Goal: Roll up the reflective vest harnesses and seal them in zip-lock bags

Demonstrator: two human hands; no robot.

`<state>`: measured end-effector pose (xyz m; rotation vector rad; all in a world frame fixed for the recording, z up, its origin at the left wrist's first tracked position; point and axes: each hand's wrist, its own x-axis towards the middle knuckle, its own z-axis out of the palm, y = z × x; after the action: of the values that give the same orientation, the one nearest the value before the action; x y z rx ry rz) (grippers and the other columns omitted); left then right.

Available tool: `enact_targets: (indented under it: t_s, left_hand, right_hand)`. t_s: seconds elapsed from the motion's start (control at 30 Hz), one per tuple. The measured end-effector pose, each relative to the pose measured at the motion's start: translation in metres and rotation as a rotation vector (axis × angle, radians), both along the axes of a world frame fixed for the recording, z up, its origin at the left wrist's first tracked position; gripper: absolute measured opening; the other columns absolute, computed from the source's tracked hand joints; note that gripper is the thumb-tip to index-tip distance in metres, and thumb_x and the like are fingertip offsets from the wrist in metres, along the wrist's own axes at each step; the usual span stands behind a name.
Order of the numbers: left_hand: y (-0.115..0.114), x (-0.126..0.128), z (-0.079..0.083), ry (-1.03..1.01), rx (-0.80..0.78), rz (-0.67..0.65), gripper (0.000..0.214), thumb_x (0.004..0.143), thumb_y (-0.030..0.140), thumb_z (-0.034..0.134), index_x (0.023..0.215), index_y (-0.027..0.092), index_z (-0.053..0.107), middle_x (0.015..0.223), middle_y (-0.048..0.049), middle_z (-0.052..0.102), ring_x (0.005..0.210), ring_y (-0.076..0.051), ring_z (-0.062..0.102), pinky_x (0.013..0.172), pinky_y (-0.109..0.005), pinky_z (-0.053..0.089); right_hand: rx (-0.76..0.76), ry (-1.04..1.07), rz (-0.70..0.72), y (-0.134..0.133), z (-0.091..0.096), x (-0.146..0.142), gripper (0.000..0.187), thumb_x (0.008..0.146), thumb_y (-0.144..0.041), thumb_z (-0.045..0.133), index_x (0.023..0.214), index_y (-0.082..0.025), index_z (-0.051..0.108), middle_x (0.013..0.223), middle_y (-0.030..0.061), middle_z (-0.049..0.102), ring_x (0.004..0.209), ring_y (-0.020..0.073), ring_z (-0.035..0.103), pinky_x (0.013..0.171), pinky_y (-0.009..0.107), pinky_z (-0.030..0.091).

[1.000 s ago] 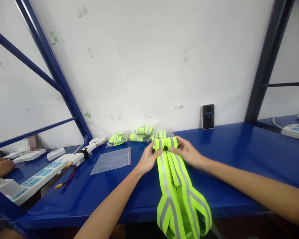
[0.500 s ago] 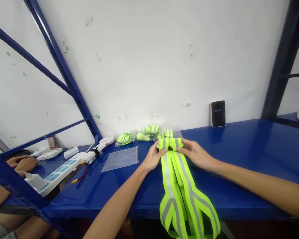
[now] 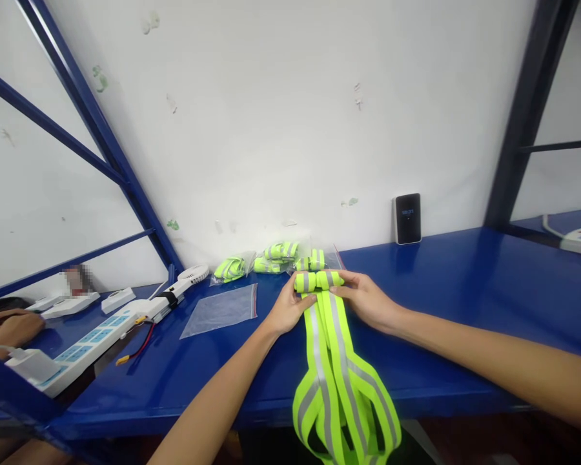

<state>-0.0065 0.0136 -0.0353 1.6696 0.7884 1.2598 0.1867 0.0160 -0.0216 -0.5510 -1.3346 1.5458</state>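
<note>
**Far left:** a co-worker's hand (image 3: 7,328) is seen resting beyond the blue steel frame (image 3: 126,174), apart from the person's own hands.

**Left of the shelf:** a white power strip (image 3: 94,342) is laid at a slant on the blue shelf (image 3: 465,271), with a white handheld fan (image 3: 193,274) strapped at its far end. A red-and-black wire (image 3: 134,345) with a yellow connector is left lying just beside the strip.

**Centre left:** a flat clear zip bag (image 3: 219,311) is laid on the shelf. Behind it, bagged rolls of yellow reflective band (image 3: 275,257) are grouped against the wall.

**Left hand:** the roll is grasped from the left by the left hand (image 3: 288,307), with the fingers of the left hand (image 3: 304,298) curled over it.

**Task's thing:** a fluorescent yellow reflective strap bundle (image 3: 336,381) is held with its rolled top (image 3: 317,280) between the hands. Its silver-striped loops are hung over the shelf's front edge. Another rolled piece (image 3: 310,260) is placed just behind it.

**Right hand:** the roll is pinched from the right by the right hand (image 3: 365,300), with the fingers of the right hand (image 3: 343,284) clenched on it.

**Right:** a black power bank (image 3: 407,218) is stood upright against the wall.
</note>
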Motion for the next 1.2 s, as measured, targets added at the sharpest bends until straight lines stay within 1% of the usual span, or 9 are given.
enact_targets:
  t_s: [0.17, 0.37, 0.57, 0.67, 0.8, 0.87, 1.0, 1.1, 1.2]
  left_hand:
    - [0.000, -0.001, 0.001, 0.050, -0.027, -0.033, 0.045, 0.075, 0.034, 0.075, 0.109, 0.017, 0.050, 0.090, -0.0011, 0.054, 0.083, -0.015, 0.054, 0.075, -0.026, 0.045]
    - [-0.008, 0.002, 0.006, 0.013, -0.152, -0.085, 0.050, 0.072, 0.035, 0.077, 0.110, 0.019, 0.049, 0.096, -0.0027, 0.057, 0.091, -0.018, 0.056, 0.081, -0.029, 0.046]
    - [-0.004, 0.000, 0.000, -0.032, -0.247, -0.081, 0.044, 0.078, 0.053, 0.066, 0.101, 0.019, 0.052, 0.084, 0.0004, 0.058, 0.073, -0.015, 0.057, 0.068, -0.026, 0.045]
    - [-0.003, 0.000, 0.000, 0.025, -0.219, -0.012, 0.038, 0.081, 0.051, 0.063, 0.100, 0.018, 0.053, 0.081, 0.0009, 0.058, 0.071, -0.014, 0.056, 0.066, -0.025, 0.044]
    - [-0.004, 0.001, 0.003, 0.044, -0.168, -0.008, 0.036, 0.080, 0.044, 0.065, 0.102, 0.018, 0.055, 0.085, -0.0003, 0.060, 0.073, -0.015, 0.057, 0.068, -0.025, 0.043]
    - [-0.004, 0.000, 0.005, 0.033, -0.140, -0.019, 0.036, 0.077, 0.040, 0.066, 0.102, 0.017, 0.057, 0.086, -0.0009, 0.060, 0.075, -0.015, 0.057, 0.068, -0.025, 0.042]
    - [-0.005, -0.002, 0.009, -0.011, -0.097, -0.021, 0.038, 0.068, 0.028, 0.071, 0.101, 0.018, 0.056, 0.078, 0.0021, 0.058, 0.069, -0.014, 0.054, 0.064, -0.023, 0.040]
    - [-0.006, -0.003, 0.012, -0.037, -0.111, -0.003, 0.041, 0.063, 0.019, 0.072, 0.101, 0.019, 0.056, 0.075, 0.0035, 0.057, 0.067, -0.012, 0.052, 0.063, -0.022, 0.039]
    - [-0.005, -0.001, 0.013, -0.065, -0.153, 0.024, 0.049, 0.058, 0.013, 0.074, 0.104, 0.019, 0.059, 0.082, 0.0017, 0.062, 0.071, -0.014, 0.057, 0.066, -0.023, 0.043]
  right_hand:
    - [0.140, -0.202, -0.170, 0.000, 0.002, 0.003, 0.038, 0.068, -0.019, 0.070, 0.106, -0.018, 0.072, 0.106, 0.0035, 0.073, 0.106, 0.0264, 0.062, 0.099, 0.041, 0.044]
    - [0.214, -0.225, -0.153, 0.001, 0.000, 0.004, 0.040, 0.070, -0.021, 0.069, 0.110, -0.019, 0.069, 0.105, 0.0035, 0.072, 0.100, 0.0266, 0.065, 0.090, 0.040, 0.050]
    - [0.408, -0.347, -0.219, 0.004, -0.012, 0.003, 0.036, 0.076, -0.020, 0.064, 0.111, -0.020, 0.067, 0.109, 0.0066, 0.067, 0.097, 0.0250, 0.063, 0.086, 0.038, 0.050]
    - [0.474, -0.413, -0.248, 0.003, -0.014, 0.004, 0.048, 0.078, -0.019, 0.062, 0.126, -0.023, 0.060, 0.116, 0.0074, 0.062, 0.096, 0.0237, 0.061, 0.083, 0.037, 0.050]
    - [0.523, -0.446, -0.299, -0.002, -0.011, 0.004, 0.062, 0.081, -0.022, 0.062, 0.141, -0.026, 0.045, 0.105, 0.0060, 0.059, 0.088, 0.0215, 0.058, 0.079, 0.036, 0.050]
    - [0.496, -0.426, -0.292, -0.006, -0.008, 0.003, 0.062, 0.080, -0.025, 0.065, 0.139, -0.026, 0.047, 0.106, 0.0060, 0.057, 0.090, 0.0215, 0.058, 0.080, 0.037, 0.051]
    - [0.315, -0.368, -0.163, -0.015, -0.003, -0.001, 0.068, 0.065, -0.032, 0.081, 0.129, -0.028, 0.058, 0.128, 0.0082, 0.048, 0.110, 0.0262, 0.057, 0.090, 0.039, 0.051]
    - [0.236, -0.318, -0.142, -0.014, -0.002, -0.002, 0.046, 0.073, -0.039, 0.075, 0.117, -0.026, 0.067, 0.137, 0.0072, 0.047, 0.131, 0.0286, 0.043, 0.108, 0.042, 0.038]
    - [0.085, -0.149, -0.131, -0.010, -0.001, -0.003, 0.043, 0.078, -0.034, 0.071, 0.119, -0.026, 0.065, 0.136, 0.0061, 0.055, 0.126, 0.0279, 0.050, 0.107, 0.044, 0.040]
